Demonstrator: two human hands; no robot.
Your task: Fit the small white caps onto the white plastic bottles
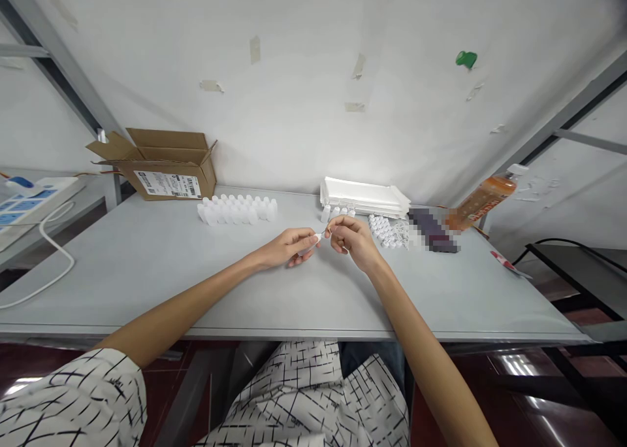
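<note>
Above the middle of the table, my left hand [287, 248] is closed around a small white bottle [307, 248], its neck tilted up to the right. Close beside that neck, my right hand [353, 239] makes a pinch with curled fingers. A thin dark sliver [324, 232] runs from the fingertips to the bottle's mouth; it is too small to name. Behind the left hand stand rows of translucent white bottles [238, 210]. Several capped bottles [337, 212] stand just behind the right hand, with many small white caps [385, 231] lying to its right.
A stack of white trays [362, 195] lies against the wall. An open cardboard box [166, 169] sits at the back left. To the right are a blurred dark object [434, 230] and a tilted orange drink bottle [482, 202]. A white cable [59, 238] crosses the left edge.
</note>
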